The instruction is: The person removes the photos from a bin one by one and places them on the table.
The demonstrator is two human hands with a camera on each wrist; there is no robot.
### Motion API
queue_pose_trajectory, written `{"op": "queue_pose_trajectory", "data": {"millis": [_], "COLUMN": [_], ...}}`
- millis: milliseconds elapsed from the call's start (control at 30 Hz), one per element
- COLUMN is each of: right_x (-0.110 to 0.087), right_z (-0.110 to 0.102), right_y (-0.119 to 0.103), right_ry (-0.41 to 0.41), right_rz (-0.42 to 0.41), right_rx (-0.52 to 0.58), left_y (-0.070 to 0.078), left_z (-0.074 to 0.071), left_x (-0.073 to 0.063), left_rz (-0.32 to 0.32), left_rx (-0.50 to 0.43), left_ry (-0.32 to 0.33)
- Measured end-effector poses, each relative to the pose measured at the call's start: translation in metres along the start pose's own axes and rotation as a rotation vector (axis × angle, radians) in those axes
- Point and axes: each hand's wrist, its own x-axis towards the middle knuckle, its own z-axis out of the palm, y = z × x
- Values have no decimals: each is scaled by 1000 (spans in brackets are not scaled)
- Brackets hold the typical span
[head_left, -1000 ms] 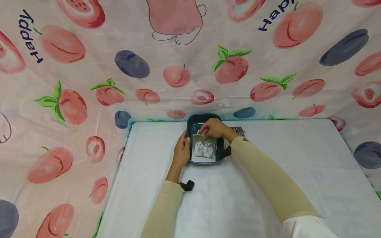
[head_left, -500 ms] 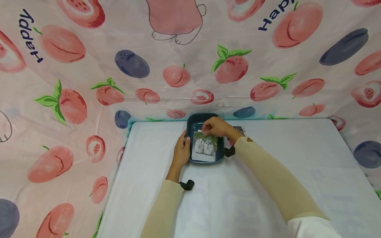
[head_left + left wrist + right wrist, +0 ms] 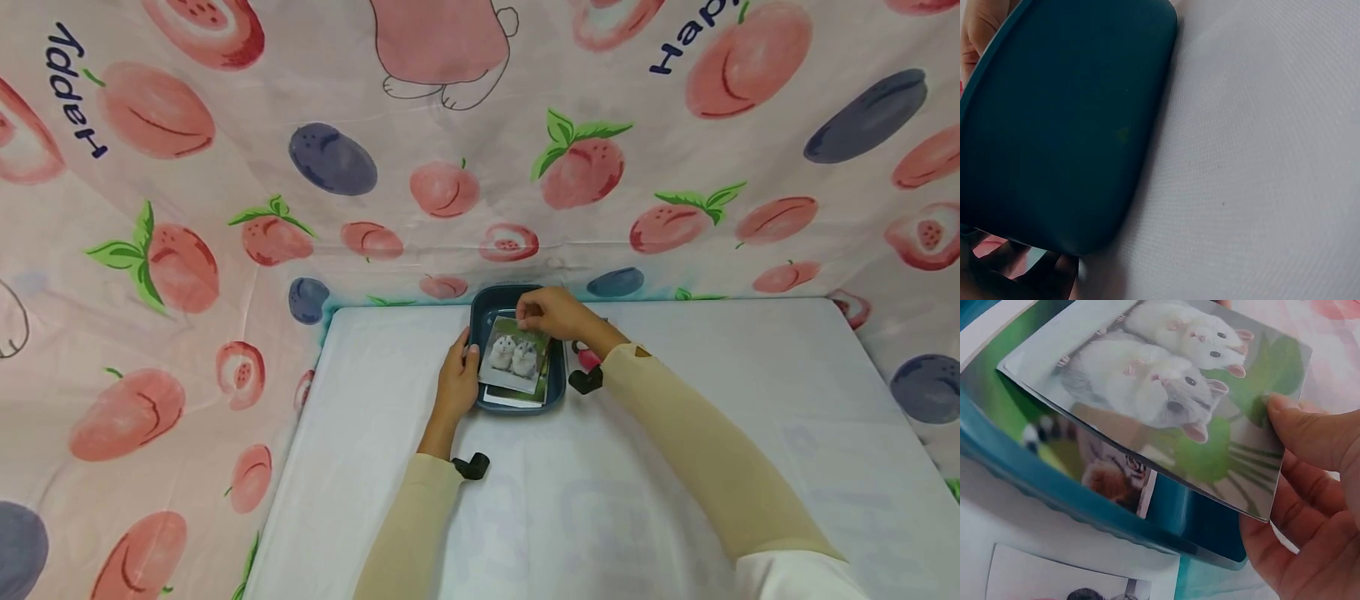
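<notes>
My right hand [image 3: 555,313] pinches a photo card [image 3: 1160,394] of two white-and-grey hamsters by its far end, thumb on the printed face and fingers beneath. The card is tilted over a dark teal plastic basin [image 3: 556,392]. Below it in the basin lie more cards, one showing a striped-tailed animal [image 3: 1113,472] on green. My left hand [image 3: 454,385] grips the basin's left side, its thumb near the rim. In the left wrist view, dark fingers [image 3: 1019,272] curl at the end of the basin's outer wall [image 3: 1066,125].
Right of the basin, another picture card [image 3: 1063,575] lies on the white tabletop [image 3: 675,417], with a pink patch [image 3: 588,358] beside my right wrist. A fruit-print cloth [image 3: 450,125] hangs just behind the basin and along the sides.
My right hand has moved slightly right and back, drawing the hamster card up and tilting it, so a card beneath now shows. The left hand and basin have stayed put.
</notes>
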Motion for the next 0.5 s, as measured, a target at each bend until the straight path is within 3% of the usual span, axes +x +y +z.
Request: {"op": "queue_pose_trajectory", "data": {"millis": [500], "right_x": [-1], "right_z": [6], "right_y": [3], "right_ry": [-24], "right_rz": [22], "right_rx": [-23], "left_y": [-4], "left_z": [0], "left_x": [0], "left_rz": [-5], "left_rx": [14], "left_ry": [-10]}}
